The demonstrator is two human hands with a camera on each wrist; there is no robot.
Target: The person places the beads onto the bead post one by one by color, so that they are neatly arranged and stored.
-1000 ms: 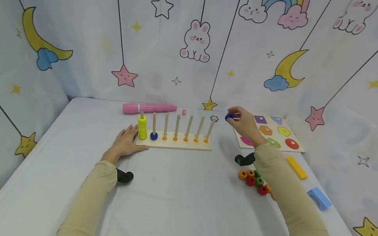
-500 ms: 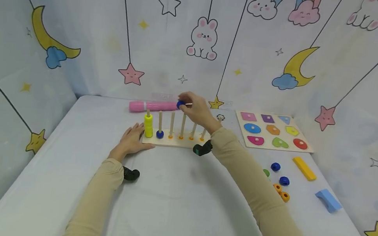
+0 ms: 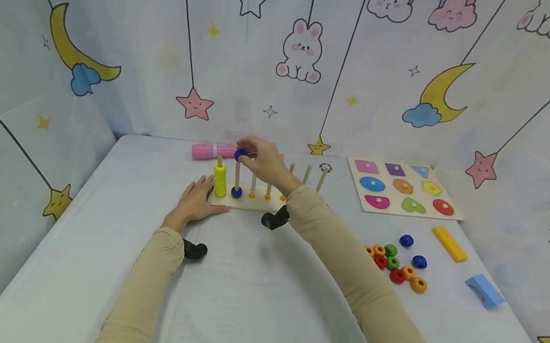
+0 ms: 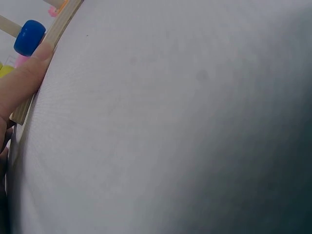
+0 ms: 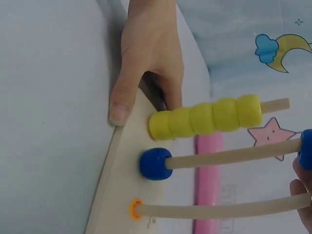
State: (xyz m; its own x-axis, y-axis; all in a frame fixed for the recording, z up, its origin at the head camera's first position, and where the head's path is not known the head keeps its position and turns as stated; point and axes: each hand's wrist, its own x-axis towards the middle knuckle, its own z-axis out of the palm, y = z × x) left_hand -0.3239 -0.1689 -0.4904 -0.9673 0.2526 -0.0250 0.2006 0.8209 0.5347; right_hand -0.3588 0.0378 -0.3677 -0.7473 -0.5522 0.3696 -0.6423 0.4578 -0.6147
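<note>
A wooden peg board (image 3: 250, 203) with a row of upright pegs stands toward the back of the table. Its leftmost peg carries a stack of yellow beads (image 5: 204, 117); one blue bead (image 5: 156, 164) sits at the foot of the second peg. My right hand (image 3: 268, 162) pinches another blue bead (image 3: 240, 154) at the top of that second peg; in the right wrist view its fingertips show only at the edge. My left hand (image 3: 194, 201) rests around the board's left end, thumb straight along the front edge, the other fingers extended past the side.
Loose orange, red, green and blue beads (image 3: 392, 263) lie at right, partly behind my right sleeve. Beyond them are a yellow block (image 3: 449, 244), a blue arched block (image 3: 484, 291) and a shape puzzle board (image 3: 406, 190). A pink pen-shaped object (image 3: 205, 151) lies behind the pegs.
My right hand has carried the blue bead leftward from beside the shape puzzle to the second peg's top. My left hand has stayed at the board's end. The head view has shifted slightly.
</note>
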